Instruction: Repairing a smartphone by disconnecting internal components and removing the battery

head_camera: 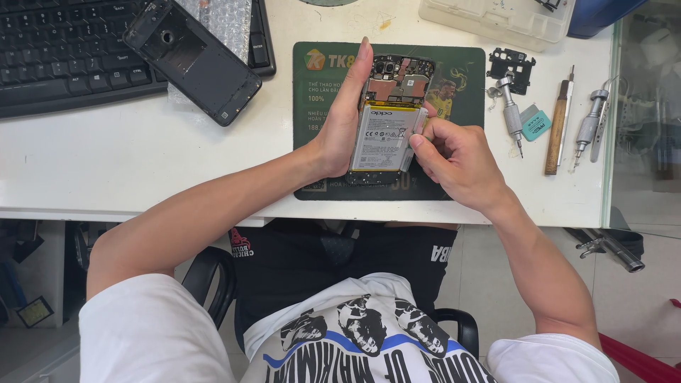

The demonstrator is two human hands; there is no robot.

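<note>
Opened phone (389,120) gripped along its left edge by left hand (344,120), above green mat (468,71). Right hand (457,159) fingers pinched shut at battery's (383,138) right edge (battery not yet out). Removed back cover (191,60) far left on surface (142,156); screwdrivers (512,113) right.

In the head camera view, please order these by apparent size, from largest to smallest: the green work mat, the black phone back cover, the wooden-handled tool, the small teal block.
1. green work mat
2. black phone back cover
3. wooden-handled tool
4. small teal block

All lie on the same table, so nearness to the camera hardly affects this order.
</note>
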